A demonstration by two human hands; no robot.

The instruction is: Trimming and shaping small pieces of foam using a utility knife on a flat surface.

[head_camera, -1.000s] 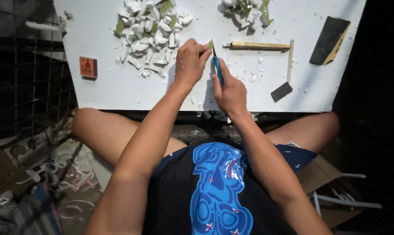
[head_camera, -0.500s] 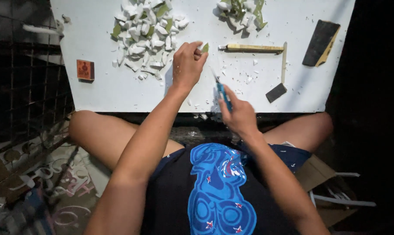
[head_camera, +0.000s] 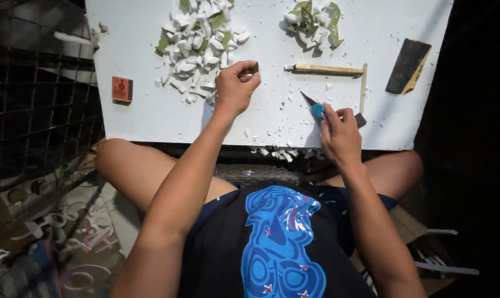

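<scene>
Trimming step, by look: left hand fingers pinch small green-white chip; right hand fingers grip blue-handled knife, frame centre, white tabletop. Next calls for blade meeting chip.

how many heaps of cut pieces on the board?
2. The big heap of white and green bits lies above the left hand; the small heap sits at the top edge, right of centre. Loose crumbs aside.

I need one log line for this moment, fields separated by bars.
left hand: pinches small green piece | right hand: holds blue-handled knife | white board: chip piles, wooden stick
</scene>
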